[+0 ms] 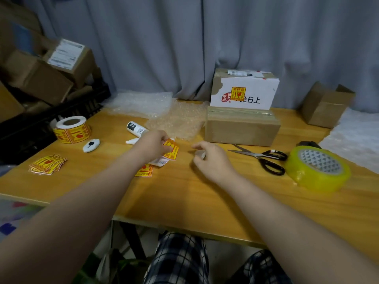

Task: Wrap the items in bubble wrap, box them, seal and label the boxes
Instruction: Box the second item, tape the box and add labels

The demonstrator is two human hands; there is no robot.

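My left hand (152, 145) pinches a yellow-and-red fragile sticker (171, 151) just above the wooden table (184, 193). To its right my right hand (211, 158) has curled fingers round a small whitish scrap (202, 154); what the scrap is I cannot tell. More stickers (144, 171) lie under my left wrist. Behind the hands lie a sheet of bubble wrap (178, 121) and a white bottle (136, 129) on its side. A sealed brown box (242, 128) stands at centre right. Behind it stands a white box (244, 90) bearing a fragile sticker.
A sticker roll (71, 130), a small white cutter (91, 145) and a loose pile of stickers (48, 163) lie at the left. Scissors (264, 158) and a yellow tape roll (317, 168) lie at the right. An open brown box (326, 105) stands far right; stacked cartons (45, 70) far left.
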